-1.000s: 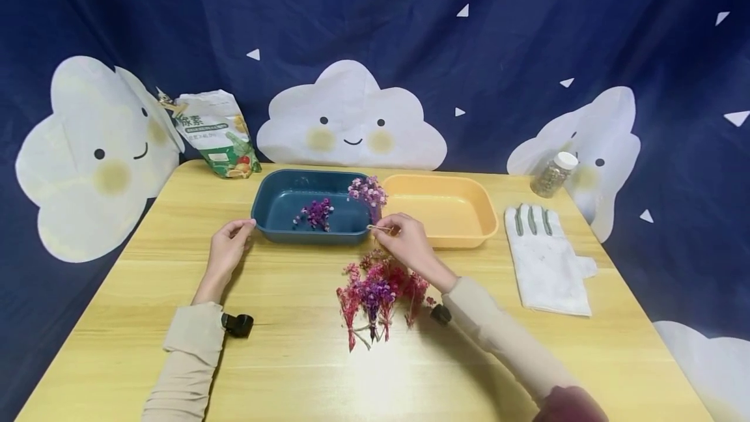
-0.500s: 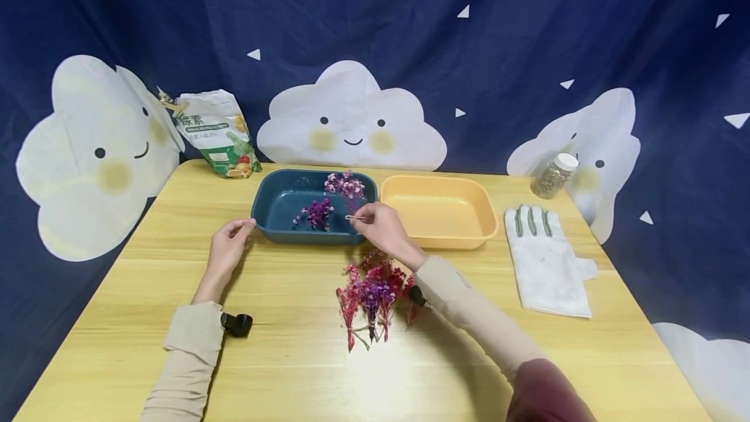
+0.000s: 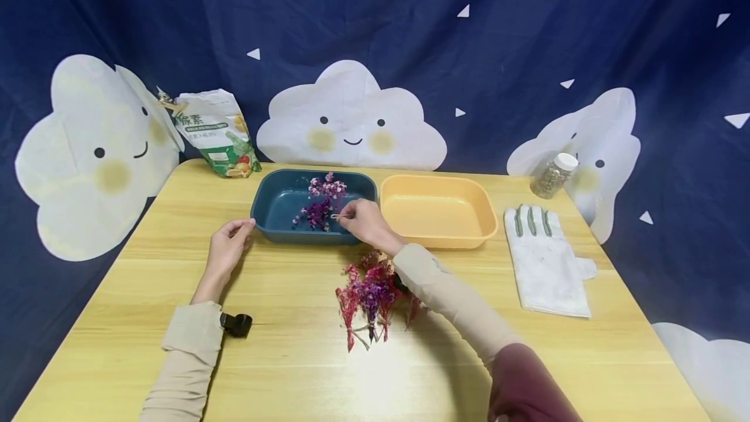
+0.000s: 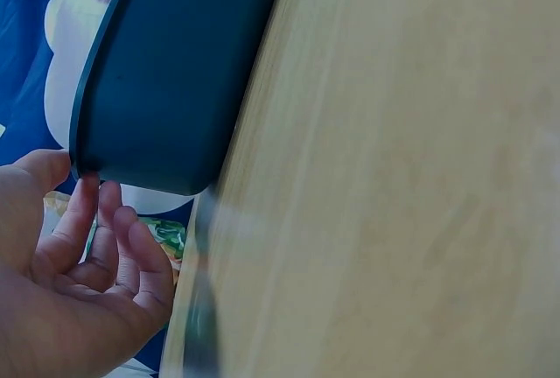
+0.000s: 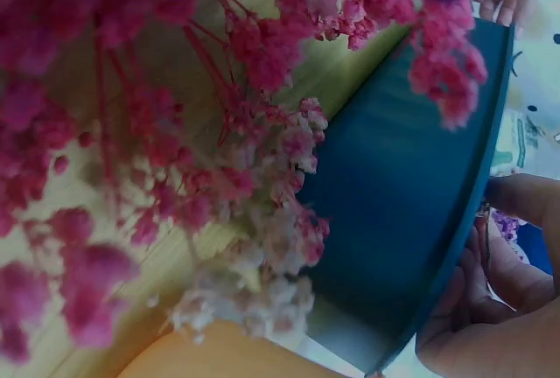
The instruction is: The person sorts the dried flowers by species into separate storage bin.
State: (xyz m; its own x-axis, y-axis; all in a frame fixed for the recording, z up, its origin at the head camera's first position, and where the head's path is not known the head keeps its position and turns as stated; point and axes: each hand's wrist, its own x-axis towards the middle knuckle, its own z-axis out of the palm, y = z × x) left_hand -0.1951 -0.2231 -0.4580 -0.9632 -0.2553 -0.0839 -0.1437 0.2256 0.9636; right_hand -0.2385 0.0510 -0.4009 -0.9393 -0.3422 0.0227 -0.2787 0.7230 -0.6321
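Observation:
My left hand (image 3: 230, 247) pinches the left front corner of the dark blue basin (image 3: 299, 238); the left wrist view shows the thumb at the rim (image 4: 75, 124) and fingertips against the outside. Over the basin, my right hand (image 3: 368, 221) pinches the tied end of a light purple dried flower bunch (image 3: 328, 186), its blooms pointing away from me. A darker purple flower bunch (image 3: 317, 213) lies inside the basin, beside the held one. In front of the basin, several pink and purple dried flower bunches (image 3: 372, 292) lie on the table, partly under my right forearm.
A yellow basin (image 3: 436, 238) stands right of the blue one. Further right are a white work glove (image 3: 547, 266) and a clear jar (image 3: 553, 178) with a white lid. A white and green bag (image 3: 217, 135) stands at the back left. Behind the table hangs a blue curtain (image 3: 422, 25).
My right hand has carried the light purple flower bunch leftward, from the blue basin's right edge to above its middle. My left hand has stayed at the basin's corner.

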